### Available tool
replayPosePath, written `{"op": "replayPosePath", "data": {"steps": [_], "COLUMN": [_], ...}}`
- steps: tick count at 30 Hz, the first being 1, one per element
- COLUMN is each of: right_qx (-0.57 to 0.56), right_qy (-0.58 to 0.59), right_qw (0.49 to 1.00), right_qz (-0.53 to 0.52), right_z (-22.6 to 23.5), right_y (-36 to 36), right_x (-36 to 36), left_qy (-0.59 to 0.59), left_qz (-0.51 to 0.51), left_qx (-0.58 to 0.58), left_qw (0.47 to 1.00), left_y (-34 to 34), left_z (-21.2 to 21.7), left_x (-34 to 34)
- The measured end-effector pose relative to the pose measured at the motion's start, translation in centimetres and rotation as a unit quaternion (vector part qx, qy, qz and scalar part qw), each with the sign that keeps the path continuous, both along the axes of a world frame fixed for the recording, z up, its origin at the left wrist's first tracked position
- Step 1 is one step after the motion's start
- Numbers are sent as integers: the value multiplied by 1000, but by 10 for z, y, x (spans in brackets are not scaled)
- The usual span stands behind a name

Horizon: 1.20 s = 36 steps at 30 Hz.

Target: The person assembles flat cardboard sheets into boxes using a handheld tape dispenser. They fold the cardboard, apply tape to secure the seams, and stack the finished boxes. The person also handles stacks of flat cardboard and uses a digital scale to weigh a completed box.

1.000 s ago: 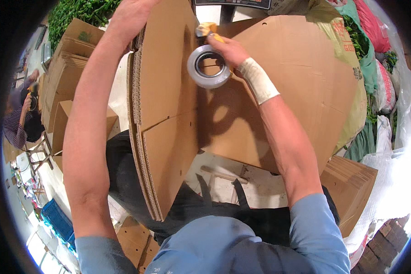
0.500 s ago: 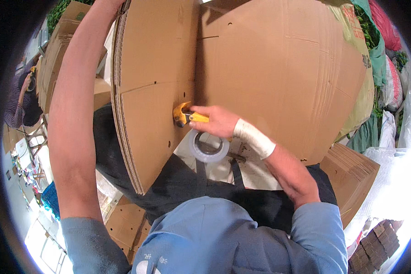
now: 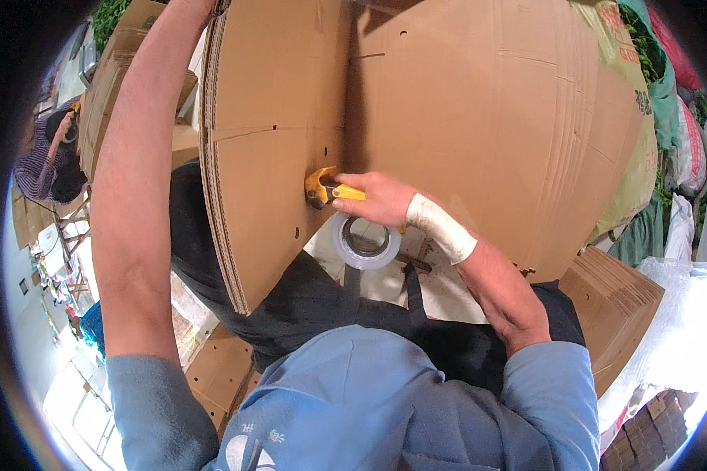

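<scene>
A large brown cardboard box [image 3: 456, 133] stands before me, its folded panels [image 3: 267, 180] upright on the left. My right hand [image 3: 379, 196], with a whitish band round the wrist, is closed on a yellow tape dispenser [image 3: 320, 187]. The dispenser's head touches or nearly touches the left panel, near the inner corner. A roll of clear tape [image 3: 367, 242] hangs from it below my hand. My left arm [image 3: 137, 212] reaches up along the panel's outer edge. Only a sliver of my left hand [image 3: 218, 6] shows at the top, by the panel's upper edge; its fingers are hidden.
Flattened cardboard [image 3: 611, 302] is stacked at the right, and more cardboard [image 3: 114, 86] stands at the far left. Beyond it a person in a striped top [image 3: 39, 169] holds a yellow tool. Sacks [image 3: 687, 149] with green leaves line the right side.
The box, my right hand and the dispenser appear slightly higher and farther right in the view. My right hand keeps its hold on the dispenser, still beside the left panel.
</scene>
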State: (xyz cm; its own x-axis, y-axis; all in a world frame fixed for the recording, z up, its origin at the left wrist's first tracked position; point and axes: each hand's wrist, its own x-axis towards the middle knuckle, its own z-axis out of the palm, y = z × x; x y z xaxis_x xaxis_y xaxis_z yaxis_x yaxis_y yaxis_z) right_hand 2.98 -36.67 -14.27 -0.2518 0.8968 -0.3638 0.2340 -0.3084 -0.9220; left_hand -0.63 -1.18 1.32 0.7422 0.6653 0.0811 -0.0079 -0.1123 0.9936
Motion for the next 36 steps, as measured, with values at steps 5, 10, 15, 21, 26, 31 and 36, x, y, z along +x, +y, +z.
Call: {"op": "replayPosePath", "data": {"steps": [5, 10, 15, 21, 26, 31, 36], "right_qx": [-33, -15, -125, -131, -160, -127, -47], "right_qy": [0, 18, 40, 23, -13, 14, 316], "right_qw": [999, 999, 973, 914, 924, 987, 944], "right_qz": [-25, 48, 192, 383, 348, 101, -80], "right_z": [2, -5, -2, -38, -37, 67, 138], "right_y": [-13, -19, 39, 20, -9, -36, -45], "right_x": [1, -12, 32, 1, 48, 127, 115], "left_qy": [12, 6, 84, 20, 63, 150, 79], "left_qz": [-17, -10, 20, 1, 62, 50, 31], "left_qx": [41, 48, 69, 50, 358, 252, 125], "left_qw": [999, 999, 994, 999, 930, 955, 989], "left_y": [-3, 12, -5, 9, 24, -31, -32], "left_z": [-10, -6, 2, -12, -16, 7, 4], "left_x": [23, -1, 18, 13, -3, 23, 26]}}
